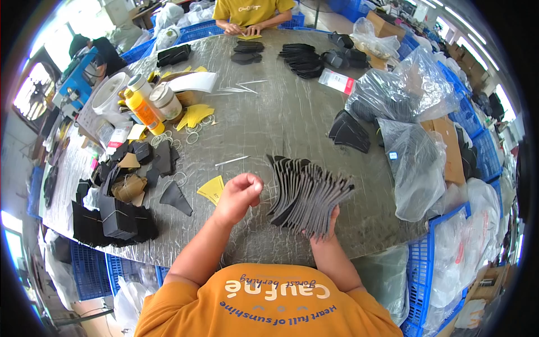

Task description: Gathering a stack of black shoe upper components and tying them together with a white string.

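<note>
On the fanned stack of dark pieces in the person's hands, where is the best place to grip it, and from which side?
Grip the stack of dark pieces at its near bottom end, where the pieces bunch together and the right hand holds them. Come from the person's side, below: the far edges splay out loose like a fan, so pinching there would probably scatter them. The left hand is near its left edge.

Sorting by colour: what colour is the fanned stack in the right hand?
Black fanned stack, right hand; head view.
</note>
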Demonstrator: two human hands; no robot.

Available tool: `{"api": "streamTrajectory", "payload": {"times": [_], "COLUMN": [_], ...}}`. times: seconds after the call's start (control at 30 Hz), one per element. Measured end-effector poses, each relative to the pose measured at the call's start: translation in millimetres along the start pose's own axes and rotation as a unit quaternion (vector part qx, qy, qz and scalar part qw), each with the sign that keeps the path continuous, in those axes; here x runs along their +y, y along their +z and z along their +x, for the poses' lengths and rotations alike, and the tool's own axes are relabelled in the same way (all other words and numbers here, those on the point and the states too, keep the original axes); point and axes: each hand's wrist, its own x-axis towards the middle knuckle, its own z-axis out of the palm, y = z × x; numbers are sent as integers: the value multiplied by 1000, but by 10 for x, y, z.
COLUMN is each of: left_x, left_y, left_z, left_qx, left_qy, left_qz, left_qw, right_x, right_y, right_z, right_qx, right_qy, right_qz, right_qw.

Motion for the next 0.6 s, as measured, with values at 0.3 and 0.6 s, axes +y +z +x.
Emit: {"api": "streamTrajectory", "payload": {"times": [0.3, 0.6], "left_x": [111, 5], "left_y": [535, 596], "left_z": [-189, -178], "left_qx": [13, 24], "left_qy": [117, 127], "left_qz": [468, 517], "left_qw": [876, 846], "right_x": [133, 145], "right_y": [125, -45], "right_z": [23, -53], "right_qx": [-12, -30], "right_qy": [48, 50], "right_qz": [151, 138], "right_qw": [987, 989]}}
